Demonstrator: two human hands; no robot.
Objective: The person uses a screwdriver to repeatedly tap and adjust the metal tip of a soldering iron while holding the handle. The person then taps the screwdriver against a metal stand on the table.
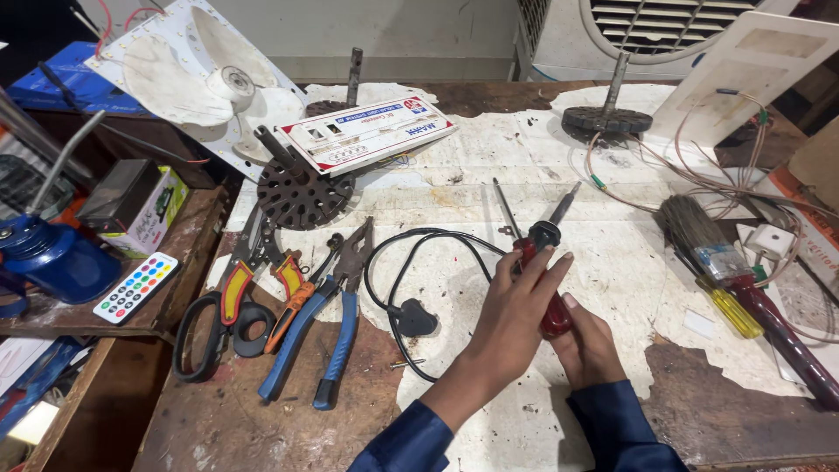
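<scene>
Both of my hands are around a soldering iron (549, 262) with a red handle and black collar, its metal tip pointing up and away over the workbench (524, 175). My left hand (516, 315) lies across the handle from the left, fingers stretched over it. From below, my right hand (587, 345) grips the handle's lower end. The iron's black cord (393, 271) loops left to a black plug (412, 318) on the bench. A thin metal rod (506, 207) lies just beyond the iron.
Blue-handled pliers (336, 323), orange-and-yellow cutters (262, 280) and black scissors (205, 336) lie at left. A perforated round metal disc (301, 194) and a white fan (205, 79) sit behind them. A paintbrush (699, 236), yellow screwdriver (730, 308) and loose wires (699, 175) lie right. A remote control (135, 287) rests on a side shelf.
</scene>
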